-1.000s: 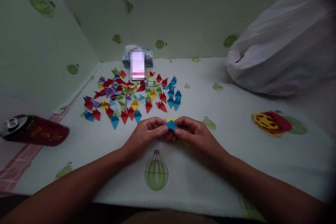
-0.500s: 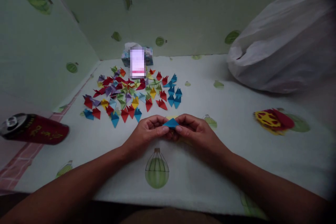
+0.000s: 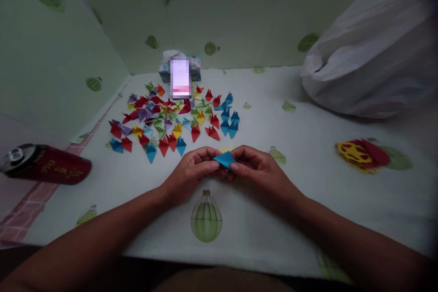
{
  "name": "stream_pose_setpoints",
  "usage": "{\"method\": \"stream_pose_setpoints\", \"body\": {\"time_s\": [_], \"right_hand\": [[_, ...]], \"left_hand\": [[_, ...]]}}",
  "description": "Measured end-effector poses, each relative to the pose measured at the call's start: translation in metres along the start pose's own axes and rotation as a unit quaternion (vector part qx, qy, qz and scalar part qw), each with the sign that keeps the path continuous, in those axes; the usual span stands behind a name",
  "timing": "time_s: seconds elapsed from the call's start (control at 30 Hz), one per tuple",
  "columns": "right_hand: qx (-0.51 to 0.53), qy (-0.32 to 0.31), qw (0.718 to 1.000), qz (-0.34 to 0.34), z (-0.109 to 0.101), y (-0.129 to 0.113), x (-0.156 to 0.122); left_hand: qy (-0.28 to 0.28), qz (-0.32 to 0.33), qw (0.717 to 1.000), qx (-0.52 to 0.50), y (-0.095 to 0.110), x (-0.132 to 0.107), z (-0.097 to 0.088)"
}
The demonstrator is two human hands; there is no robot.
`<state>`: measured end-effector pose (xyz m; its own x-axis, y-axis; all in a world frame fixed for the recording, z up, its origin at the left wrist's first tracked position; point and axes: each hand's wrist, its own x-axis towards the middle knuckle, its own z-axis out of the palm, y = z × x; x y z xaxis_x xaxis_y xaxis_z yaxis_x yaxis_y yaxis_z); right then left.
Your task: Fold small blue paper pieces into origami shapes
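A small blue folded paper piece (image 3: 224, 159) is pinched between the fingertips of both hands, just above the table. My left hand (image 3: 191, 172) grips its left side with the fingers curled. On its right side my right hand (image 3: 257, 169) is closed on it the same way. A bit of yellow paper (image 3: 226, 149) shows just behind the fingers. Beyond the hands lies a spread of several folded paper pieces (image 3: 174, 116) in red, blue, yellow, purple and green.
The table wears a white cloth (image 3: 297, 146) printed with green balloons. A red can (image 3: 46, 169) lies at the left edge. A stack of red and yellow paper (image 3: 361, 154) sits at the right, a white plastic bag (image 3: 372, 54) behind it, a small box (image 3: 179, 69) at the back.
The blue piece has been turned slightly between the fingertips, its point now facing down. The view has shifted a little; both hands stay in the same spot.
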<state>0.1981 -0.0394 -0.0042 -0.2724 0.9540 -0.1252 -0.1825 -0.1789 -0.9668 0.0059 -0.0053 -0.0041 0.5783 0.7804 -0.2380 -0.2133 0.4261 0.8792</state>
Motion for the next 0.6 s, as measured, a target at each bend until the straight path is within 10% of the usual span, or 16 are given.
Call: {"method": "stream_pose_setpoints", "body": {"time_s": [0.6], "right_hand": [[-0.088, 0.05, 0.995, -0.011, 0.0009, -0.0006, -0.0022]], "left_hand": [[0.022, 0.003, 0.995, 0.097, 0.0026, -0.0001, 0.0028]]}}
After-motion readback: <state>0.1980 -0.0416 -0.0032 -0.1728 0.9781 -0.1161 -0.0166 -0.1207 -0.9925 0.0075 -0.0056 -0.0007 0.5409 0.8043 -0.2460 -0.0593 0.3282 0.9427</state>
